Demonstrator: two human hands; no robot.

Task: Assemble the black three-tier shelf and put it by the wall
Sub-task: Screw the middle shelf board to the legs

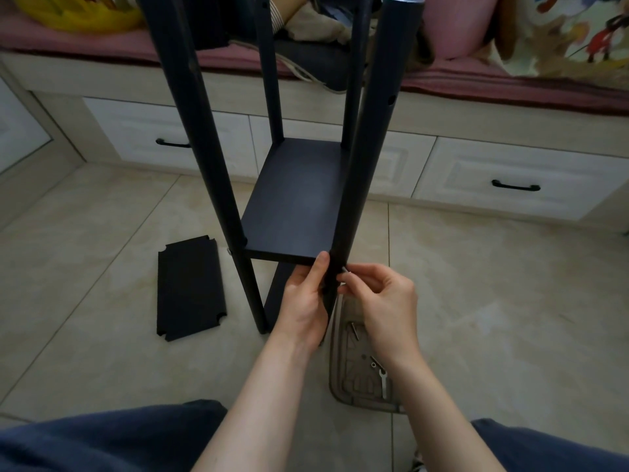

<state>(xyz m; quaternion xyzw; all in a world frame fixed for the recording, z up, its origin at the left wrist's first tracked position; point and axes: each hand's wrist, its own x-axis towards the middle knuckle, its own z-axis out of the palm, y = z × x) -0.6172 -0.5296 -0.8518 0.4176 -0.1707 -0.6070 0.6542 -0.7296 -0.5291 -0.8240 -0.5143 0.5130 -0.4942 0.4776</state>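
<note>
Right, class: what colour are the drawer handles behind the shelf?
Black; the drawer handle shows best in the head view.

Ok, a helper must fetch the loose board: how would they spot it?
Find the black frame standing on the tiled floor. Left of it a flat black board lies on the tiles. Unlike the fitted shelf, it has notched corners.

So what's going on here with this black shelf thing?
A person is building it. Their left hand grips the front post just under the fitted board, while the right hand pinches a small metal piece against that post. A spare board lies on the floor, and a hardware tray sits nearby.
</note>
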